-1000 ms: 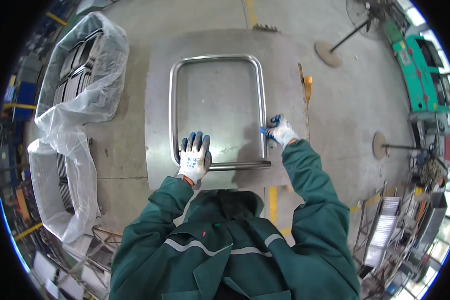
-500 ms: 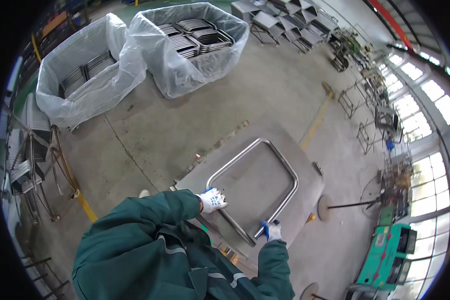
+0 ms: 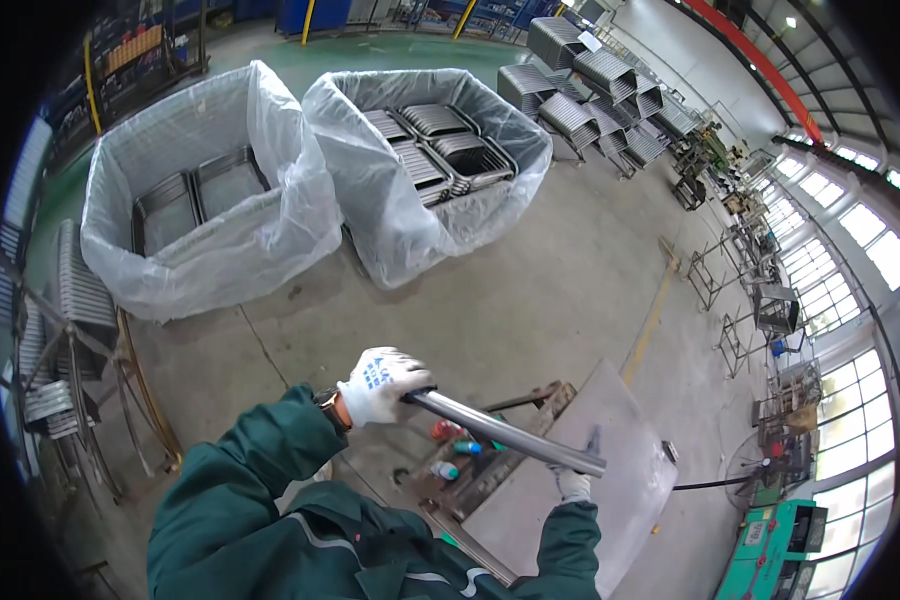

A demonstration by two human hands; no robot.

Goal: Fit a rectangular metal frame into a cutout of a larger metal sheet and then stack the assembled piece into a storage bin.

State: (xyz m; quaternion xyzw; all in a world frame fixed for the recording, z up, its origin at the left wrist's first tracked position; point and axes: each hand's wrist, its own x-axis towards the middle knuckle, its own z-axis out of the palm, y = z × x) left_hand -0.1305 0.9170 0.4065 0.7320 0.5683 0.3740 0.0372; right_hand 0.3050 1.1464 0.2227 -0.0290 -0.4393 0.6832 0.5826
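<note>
A bent steel tube frame (image 3: 505, 434) is raised above the metal-topped table (image 3: 625, 510) and shows almost edge-on, as one thick bar sloping down to the right. Its left end is in the grip of my left hand (image 3: 382, 384), in a white glove with the fingers wrapped round it. My right hand (image 3: 573, 486), gloved too, holds the frame near its right end from below; the tube covers part of those fingers.
Two crates lined with clear plastic, a left one (image 3: 220, 225) and a right one (image 3: 400, 245), hold stacked tube frames. More frames (image 3: 600, 75) are piled at the back. Small bottles (image 3: 445, 470) sit beside the table's left edge. A green machine (image 3: 765, 545) stands at right.
The tube frame has come up off the tabletop and tipped from flat to edge-on. My left hand has risen with it, up and leftward. The view has shifted so the crates sit lower.
</note>
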